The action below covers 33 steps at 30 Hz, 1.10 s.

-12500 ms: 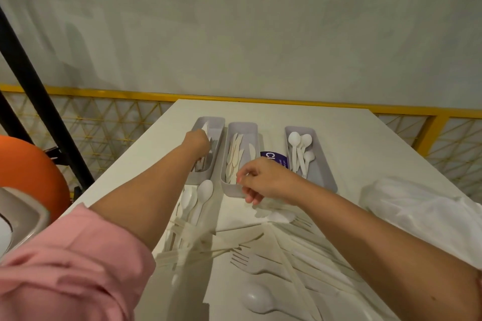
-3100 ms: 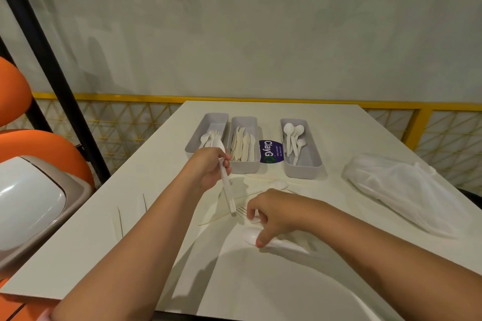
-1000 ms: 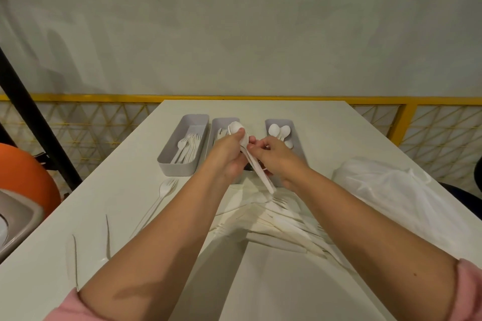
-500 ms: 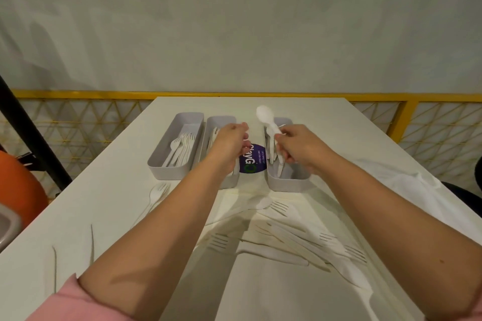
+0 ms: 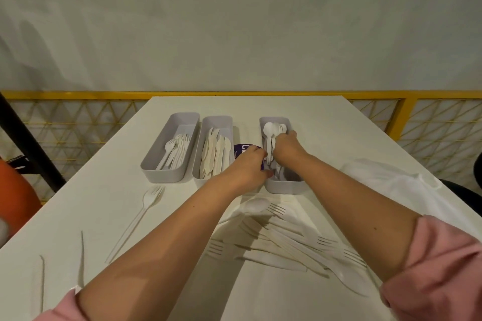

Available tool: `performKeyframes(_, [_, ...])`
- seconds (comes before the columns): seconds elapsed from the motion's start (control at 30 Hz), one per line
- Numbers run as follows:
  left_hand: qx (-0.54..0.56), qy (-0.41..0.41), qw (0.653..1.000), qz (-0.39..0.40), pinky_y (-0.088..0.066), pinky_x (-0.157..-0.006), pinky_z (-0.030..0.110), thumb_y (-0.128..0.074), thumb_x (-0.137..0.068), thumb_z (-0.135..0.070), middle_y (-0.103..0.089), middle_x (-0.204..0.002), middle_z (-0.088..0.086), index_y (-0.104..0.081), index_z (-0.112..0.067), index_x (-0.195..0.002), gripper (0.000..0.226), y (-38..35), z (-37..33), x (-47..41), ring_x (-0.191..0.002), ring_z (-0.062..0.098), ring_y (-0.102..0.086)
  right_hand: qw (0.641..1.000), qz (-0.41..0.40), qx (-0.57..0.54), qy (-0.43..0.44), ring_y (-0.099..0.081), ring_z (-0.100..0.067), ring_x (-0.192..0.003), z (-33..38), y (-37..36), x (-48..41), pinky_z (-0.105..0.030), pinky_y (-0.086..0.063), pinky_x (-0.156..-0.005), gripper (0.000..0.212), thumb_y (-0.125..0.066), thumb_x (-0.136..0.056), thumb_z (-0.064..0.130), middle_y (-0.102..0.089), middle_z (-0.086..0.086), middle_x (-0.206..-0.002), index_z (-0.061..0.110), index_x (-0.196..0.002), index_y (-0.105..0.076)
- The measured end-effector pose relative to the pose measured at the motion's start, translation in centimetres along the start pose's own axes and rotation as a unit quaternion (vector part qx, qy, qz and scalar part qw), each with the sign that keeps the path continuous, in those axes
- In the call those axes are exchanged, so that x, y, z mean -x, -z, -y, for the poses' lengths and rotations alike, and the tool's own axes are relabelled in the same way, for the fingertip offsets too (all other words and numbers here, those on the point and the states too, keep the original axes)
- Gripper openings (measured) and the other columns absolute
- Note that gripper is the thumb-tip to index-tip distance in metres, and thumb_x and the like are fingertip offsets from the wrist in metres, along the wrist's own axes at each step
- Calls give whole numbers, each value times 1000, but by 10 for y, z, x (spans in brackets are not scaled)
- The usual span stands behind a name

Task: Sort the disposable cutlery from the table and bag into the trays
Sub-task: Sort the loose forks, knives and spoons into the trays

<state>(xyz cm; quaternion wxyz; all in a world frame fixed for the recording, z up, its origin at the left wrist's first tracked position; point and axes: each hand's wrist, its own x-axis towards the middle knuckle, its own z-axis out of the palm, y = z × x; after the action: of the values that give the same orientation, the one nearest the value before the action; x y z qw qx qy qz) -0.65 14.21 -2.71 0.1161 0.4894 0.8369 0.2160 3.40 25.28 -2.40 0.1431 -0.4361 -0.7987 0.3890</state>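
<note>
The spoon (image 5: 268, 130), held aloft half a second earlier, had come down into the right tray (image 5: 287, 186), the right hand (image 5: 285, 150) apparently still curling its fingers round the handle, the left hand (image 5: 247, 168) close beside, grip impossible to tell, while loose forks (image 5: 300, 240) waited on the desk (image 5: 104, 206).

One printed mark was found: a round purple label (image 5: 240, 150) on the table (image 5: 326, 122), between the middle tray (image 5: 217, 120) and the right tray (image 5: 274, 120). White letters "Cl" were legible; the left hand (image 5: 249, 168) covered the rest of the word. Smaller white print beneath was too small to read.
</note>
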Motion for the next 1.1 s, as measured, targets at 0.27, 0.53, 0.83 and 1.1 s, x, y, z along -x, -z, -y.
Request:
performKeyframes(0.27, [-15, 4, 1000, 8, -35, -99, 29, -53, -94, -23, -40, -137, 10, -44, -5, -134, 44, 1, -2, 3, -123, 26, -43, 939, -31, -314, -139, -44, -35, -127, 2, -19, -8, -46, -37, -107, 45, -39, -97, 34, -42, -18, -141, 0, -127, -43])
performKeyframes(0.53, [7, -12, 1000, -21, -35, -102, 28, -54, -93, -21, -39, -140, 6, -43, -10, -137, 46, -1, -2, 8, -127, 24, -41, 997, -38, 20, -71, -44, -29, -111, 11, 2, 15, -34, -36, -95, 13, -42, -98, 23, -43, -16, -125, 10, -100, -41])
performKeyframes(0.83, [37, -36, 996, -71, -37, -72, 18, -62, -88, -15, -50, -97, 1, -59, -11, -102, 15, 12, 3, 25, -83, 15, -48, 956, 64, 260, 118, -53, -25, -116, 21, 33, 38, -28, -44, -89, 42, -53, -92, 12, -48, -13, -132, 9, -133, -44])
performKeyframes(1.1, [53, 1, 998, -18, -39, -62, 12, -64, -84, -10, -55, -78, -5, -64, -11, -89, 5, 12, 20, 54, -69, 10, -50, 935, 166, 249, 189, -58, -19, -73, 8, 32, 80, -19, -41, -54, 11, -62, -87, 18, -63, -10, -90, 9, -89, -66])
